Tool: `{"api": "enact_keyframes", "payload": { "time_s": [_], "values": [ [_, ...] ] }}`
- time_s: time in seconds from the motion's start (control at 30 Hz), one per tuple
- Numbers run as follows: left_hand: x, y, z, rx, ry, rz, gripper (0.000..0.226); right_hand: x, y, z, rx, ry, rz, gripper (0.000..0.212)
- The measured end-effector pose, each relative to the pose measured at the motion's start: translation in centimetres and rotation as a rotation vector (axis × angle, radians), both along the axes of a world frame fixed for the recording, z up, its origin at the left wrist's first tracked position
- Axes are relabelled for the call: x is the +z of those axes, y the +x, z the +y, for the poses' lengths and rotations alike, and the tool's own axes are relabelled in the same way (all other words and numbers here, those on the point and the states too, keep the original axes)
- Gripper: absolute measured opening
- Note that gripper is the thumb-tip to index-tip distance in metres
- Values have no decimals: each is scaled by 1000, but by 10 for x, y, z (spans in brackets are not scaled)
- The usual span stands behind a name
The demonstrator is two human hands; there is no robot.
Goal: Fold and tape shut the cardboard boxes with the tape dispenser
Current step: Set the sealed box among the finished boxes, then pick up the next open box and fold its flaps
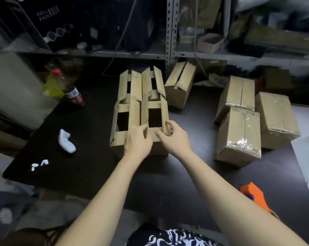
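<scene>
Far left, a clear plastic bottle with a red cap and a crumpled white sock sit on the dark tabletop, neither of them in play. Centre stage is a block of four unsealed cartons. The one that matters is the open brown cardboard box at the near right corner, directly ahead of the person. The left hand curls its fingers over the upright left flap. The right hand pinches the right flap, fingers hooked over the edge and thumb on the near side. So both hands hold cardboard with a narrow grip. The two flaps face each other across the opening, and the seam they would make runs straight away from the body — my read is they fold inward next. Further right lie sealed brown cardboard boxes, glinting with tape. The orange plastic tape dispenser rests beside the right forearm, so that hand looks better placed to fetch it.
</scene>
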State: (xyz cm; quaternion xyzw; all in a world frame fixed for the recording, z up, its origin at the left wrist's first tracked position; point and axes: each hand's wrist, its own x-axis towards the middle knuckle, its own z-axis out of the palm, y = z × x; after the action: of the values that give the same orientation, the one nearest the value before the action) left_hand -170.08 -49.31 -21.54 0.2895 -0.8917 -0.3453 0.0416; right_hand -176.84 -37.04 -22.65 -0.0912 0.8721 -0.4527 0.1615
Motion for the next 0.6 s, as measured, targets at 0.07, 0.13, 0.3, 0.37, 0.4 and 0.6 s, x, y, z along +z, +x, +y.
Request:
{"api": "enact_keyframes", "payload": {
  "time_s": [0.07,0.13,0.3,0.37,0.4,0.6],
  "values": [
    [-4,-3,-2,-59,-21,-2,42,-4,1,-5,-4,29,16,61],
    [-6,-7,-3,-100,17,-27,41,-5,1,-7,-47,20,7,55],
    [-15,-17,1,-103,52,-31,40,-8,0,0,-165,-65,-42,42],
    [-15,-22,5,-75,88,21,36,-9,1,6,-202,-60,-35,41],
    [-15,-24,7,-58,117,36,34,-9,2,9,-227,-58,-30,40],
    [-13,-20,32,-47,292,52,53,-8,10,45,-312,-54,-18,36]
  ]
}}
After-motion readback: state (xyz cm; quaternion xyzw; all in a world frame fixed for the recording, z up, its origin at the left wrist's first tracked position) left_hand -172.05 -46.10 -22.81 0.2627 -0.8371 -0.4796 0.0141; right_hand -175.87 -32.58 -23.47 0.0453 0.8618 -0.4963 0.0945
